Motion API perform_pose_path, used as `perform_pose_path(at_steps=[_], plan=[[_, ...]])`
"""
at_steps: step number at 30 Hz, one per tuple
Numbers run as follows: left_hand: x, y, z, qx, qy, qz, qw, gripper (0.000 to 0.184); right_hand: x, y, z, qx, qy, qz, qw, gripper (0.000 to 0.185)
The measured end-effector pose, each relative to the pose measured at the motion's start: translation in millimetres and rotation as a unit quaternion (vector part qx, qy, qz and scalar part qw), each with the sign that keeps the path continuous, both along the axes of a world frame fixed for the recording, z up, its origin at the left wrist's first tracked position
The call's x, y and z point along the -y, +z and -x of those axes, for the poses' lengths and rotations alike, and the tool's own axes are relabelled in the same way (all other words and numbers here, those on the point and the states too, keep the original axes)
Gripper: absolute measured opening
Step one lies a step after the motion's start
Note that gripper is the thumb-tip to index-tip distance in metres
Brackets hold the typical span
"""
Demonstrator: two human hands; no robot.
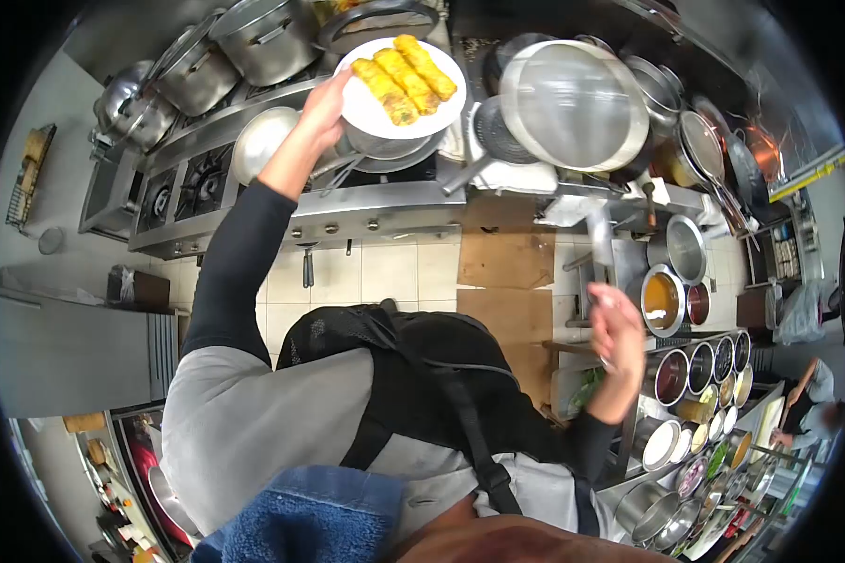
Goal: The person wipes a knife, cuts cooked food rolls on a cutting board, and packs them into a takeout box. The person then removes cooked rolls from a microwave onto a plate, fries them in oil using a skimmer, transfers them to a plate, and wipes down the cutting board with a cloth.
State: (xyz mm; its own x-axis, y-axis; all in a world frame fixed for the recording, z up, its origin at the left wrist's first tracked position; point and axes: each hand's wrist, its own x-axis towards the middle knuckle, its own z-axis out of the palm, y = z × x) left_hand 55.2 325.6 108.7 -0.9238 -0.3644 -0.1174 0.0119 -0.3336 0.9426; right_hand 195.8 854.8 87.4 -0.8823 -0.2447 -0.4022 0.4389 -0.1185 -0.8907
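My left hand [325, 111] is closed on the rim of a white plate [357, 111], held up above the stove. On the plate lie three yellow, browned rolls [404, 79] side by side. Below the plate, a pan [385, 147] is partly hidden. My right hand [618, 328] is in the air on the right, apart from the counter, its fingers partly bent and smeared by motion. I cannot make out whether anything is in it. Closest to it is a metal pot of orange-brown liquid [662, 300].
Large steel pots [268, 42] stand at the back of the stove [253, 208]. A wide round mesh strainer [573, 103] sits right of the plate. Several containers of ingredients [671, 375] line the right counter, where another person [812, 413] stands. Flattened cardboard [505, 244] covers part of the floor.
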Motion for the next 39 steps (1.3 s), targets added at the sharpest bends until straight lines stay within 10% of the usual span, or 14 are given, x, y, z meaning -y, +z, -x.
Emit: perform_pose_path(at_steps=[14,24,39], plan=[[215.9,-45.2,81.7,0.076,0.107,0.525,0.841,0.056,276.4,-48.0,67.8,0.153,0.179,0.146,0.961,0.018],[295.5,-47.6,-1.8,0.031,0.203,0.011,0.979,0.05,310.5,-32.4,176.2,0.104,0.176,0.113,0.972,0.021],[163.1,-76.9,-355.4,-0.059,0.545,-0.099,0.831,0.055,524.3,-81.4,464.8,0.231,0.252,0.236,0.91,0.006]])
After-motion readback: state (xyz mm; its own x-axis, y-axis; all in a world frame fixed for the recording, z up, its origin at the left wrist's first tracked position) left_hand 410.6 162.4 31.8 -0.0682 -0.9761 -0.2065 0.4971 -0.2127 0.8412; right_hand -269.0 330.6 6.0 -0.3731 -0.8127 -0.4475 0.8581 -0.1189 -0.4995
